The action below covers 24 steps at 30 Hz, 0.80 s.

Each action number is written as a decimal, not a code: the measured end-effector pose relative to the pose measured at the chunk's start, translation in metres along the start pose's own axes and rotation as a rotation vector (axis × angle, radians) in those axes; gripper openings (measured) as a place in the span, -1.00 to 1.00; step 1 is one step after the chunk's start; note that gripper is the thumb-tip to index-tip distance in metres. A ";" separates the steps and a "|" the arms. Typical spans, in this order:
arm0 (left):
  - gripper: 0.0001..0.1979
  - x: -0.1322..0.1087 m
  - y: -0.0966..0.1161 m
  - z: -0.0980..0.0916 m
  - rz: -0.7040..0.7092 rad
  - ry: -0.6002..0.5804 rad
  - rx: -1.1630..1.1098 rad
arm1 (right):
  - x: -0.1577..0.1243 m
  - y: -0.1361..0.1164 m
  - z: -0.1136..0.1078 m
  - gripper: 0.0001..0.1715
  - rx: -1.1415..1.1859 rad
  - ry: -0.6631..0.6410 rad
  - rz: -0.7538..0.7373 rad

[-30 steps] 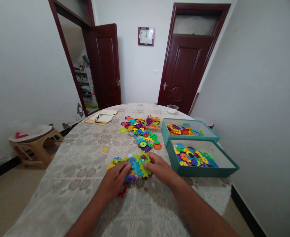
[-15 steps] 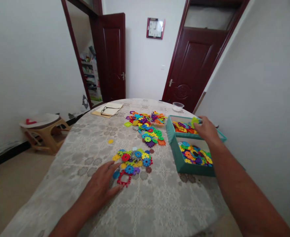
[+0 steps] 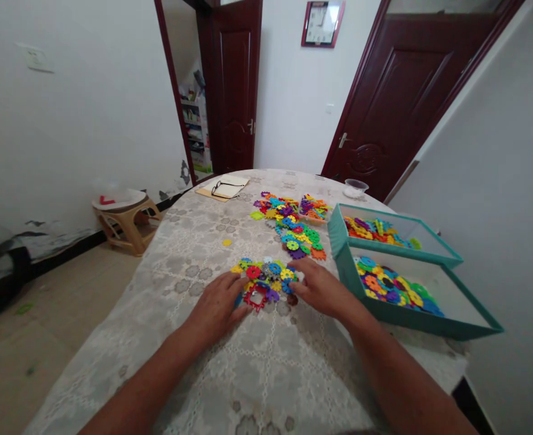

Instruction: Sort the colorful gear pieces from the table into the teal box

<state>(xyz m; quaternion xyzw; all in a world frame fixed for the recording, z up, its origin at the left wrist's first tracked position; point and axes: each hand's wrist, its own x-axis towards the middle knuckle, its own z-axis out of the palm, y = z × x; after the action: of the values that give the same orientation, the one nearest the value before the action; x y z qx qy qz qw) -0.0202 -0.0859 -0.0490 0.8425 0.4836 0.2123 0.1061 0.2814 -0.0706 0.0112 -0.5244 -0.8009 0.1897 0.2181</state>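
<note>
Both of my hands flank a small pile of colourful plastic snowflake discs (image 3: 275, 285) on the table. At the pile's left edge, my left hand (image 3: 219, 302) rests with thumb and fingers apart, close to a red square frame piece (image 3: 256, 297). My right hand (image 3: 321, 289) reaches the right edge, its thumb and fingers spread around blue discs there. I see nothing gripped in either hand. A teal two-part box (image 3: 423, 331) stands to the right, with discs (image 3: 391, 287) in the near compartment and other pieces (image 3: 375, 231) in the far one.
More loose pieces (image 3: 300, 232) lie beyond the pile, and a single yellow disc (image 3: 226, 242) sits to the left. Glasses (image 3: 221, 188) lie on an open notebook (image 3: 237, 182). A clear bowl (image 3: 355, 188) stands near the far edge. A stool (image 3: 128, 220) is on the floor.
My right hand has moved from the box's far compartment to the pile's right side, leaving a light green piece in the box. My left hand stays by the pile. The view has shifted.
</note>
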 end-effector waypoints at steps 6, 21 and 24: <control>-0.46 0.019 0.004 0.000 0.076 -0.040 0.023 | 0.017 0.005 0.045 -0.49 -0.114 0.007 -0.047; -0.52 0.064 0.019 0.020 0.027 0.027 0.057 | 0.014 0.040 0.040 -0.67 -0.102 0.220 0.181; -0.60 0.065 0.019 0.022 0.046 0.043 0.067 | 0.013 0.045 0.041 -0.65 -0.044 0.245 0.158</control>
<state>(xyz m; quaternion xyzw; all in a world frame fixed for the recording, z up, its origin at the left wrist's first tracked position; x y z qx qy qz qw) 0.0335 -0.0397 -0.0445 0.8517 0.4731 0.2164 0.0624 0.2884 -0.0444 -0.0444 -0.6097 -0.7285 0.1232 0.2871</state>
